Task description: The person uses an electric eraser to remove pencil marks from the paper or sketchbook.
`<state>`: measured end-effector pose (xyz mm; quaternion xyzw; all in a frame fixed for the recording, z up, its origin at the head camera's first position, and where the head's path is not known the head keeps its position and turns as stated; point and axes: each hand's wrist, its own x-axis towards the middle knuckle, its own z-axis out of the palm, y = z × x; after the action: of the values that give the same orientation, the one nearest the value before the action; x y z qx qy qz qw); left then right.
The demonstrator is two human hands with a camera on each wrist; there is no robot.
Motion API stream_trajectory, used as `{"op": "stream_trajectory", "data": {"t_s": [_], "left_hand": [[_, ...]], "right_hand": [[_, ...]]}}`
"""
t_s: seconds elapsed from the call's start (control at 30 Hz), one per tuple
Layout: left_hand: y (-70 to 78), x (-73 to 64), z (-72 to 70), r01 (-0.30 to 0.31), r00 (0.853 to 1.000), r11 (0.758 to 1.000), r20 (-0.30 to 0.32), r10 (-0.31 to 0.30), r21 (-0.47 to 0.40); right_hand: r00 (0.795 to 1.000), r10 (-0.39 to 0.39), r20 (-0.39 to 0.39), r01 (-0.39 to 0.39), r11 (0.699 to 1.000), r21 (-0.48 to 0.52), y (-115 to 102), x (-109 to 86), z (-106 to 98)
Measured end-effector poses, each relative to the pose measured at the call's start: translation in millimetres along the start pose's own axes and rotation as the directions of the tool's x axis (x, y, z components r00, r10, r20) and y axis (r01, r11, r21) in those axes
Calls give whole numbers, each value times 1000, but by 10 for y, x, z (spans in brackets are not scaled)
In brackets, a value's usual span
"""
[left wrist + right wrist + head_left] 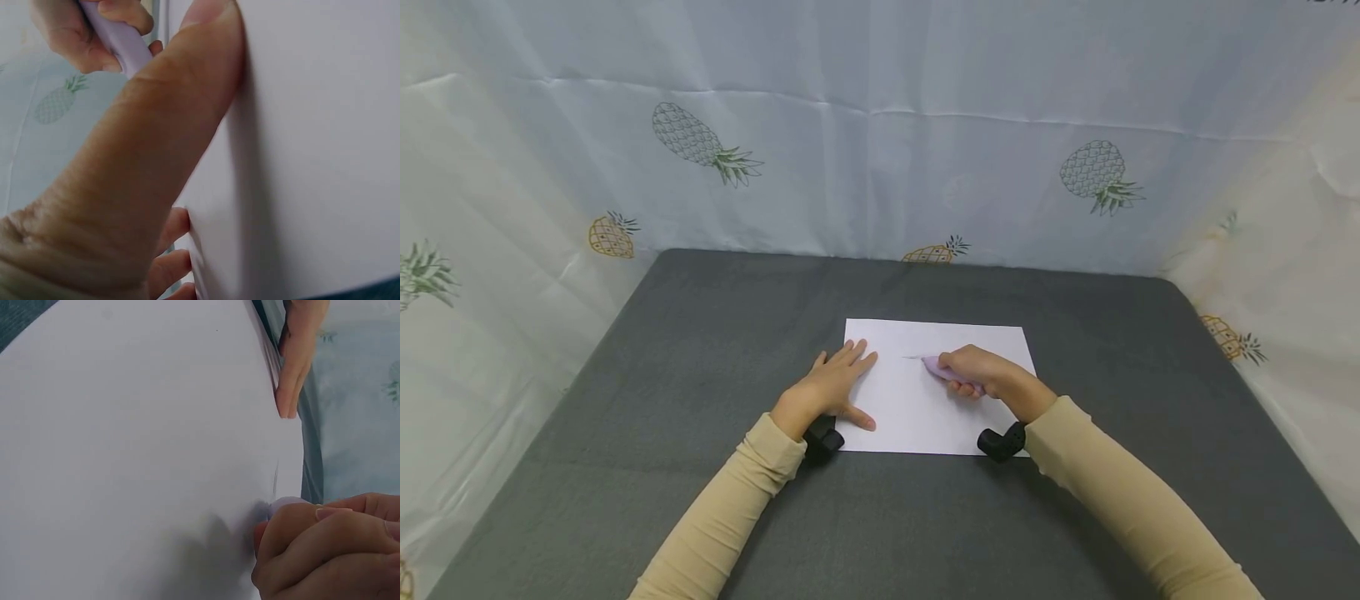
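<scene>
A white sheet of paper [910, 425] lies on the dark grey table. My left hand [831, 385] rests on its left side with fingers spread, thumb toward the near edge. In the left wrist view the thumb [181, 94] presses against the white surface. My right hand [988, 372] grips a lavender handheld tool with a tapered tip [934, 366], thumb on top and fingers curled round the body. The tip points left, right at a short thin dark line [912, 357] on the paper. In the right wrist view the fingers [325, 550] hide most of the tool.
Dark grey cloth covers the table [700, 358] around the paper. Black wrist devices [1000, 444] sit under both wrists, over the paper's near corners. A pale curtain [865, 167] with pineapple prints hangs behind the table and along both sides.
</scene>
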<state>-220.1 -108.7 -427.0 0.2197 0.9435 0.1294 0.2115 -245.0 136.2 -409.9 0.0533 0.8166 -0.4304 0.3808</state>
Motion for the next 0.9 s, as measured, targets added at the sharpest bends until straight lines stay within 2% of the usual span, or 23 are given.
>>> {"op": "stream_trajectory", "data": {"t_s": [0.23,0.37,0.9], "left_hand": [[4,-8,-7,3,1000,1000,3,-3,-9],[4,-13,-7,0,1000,1000,-1,0,-15],[3,-7,0,2,1000,1000,-5,-2,-18]], "right_hand": [[1000,11,28,-11,1000,4,7,-3,-18],[1000,-8,25,8,1000,4,3,4,-15],[1000,3,19,-3,1000,5,-59,50,33]]}}
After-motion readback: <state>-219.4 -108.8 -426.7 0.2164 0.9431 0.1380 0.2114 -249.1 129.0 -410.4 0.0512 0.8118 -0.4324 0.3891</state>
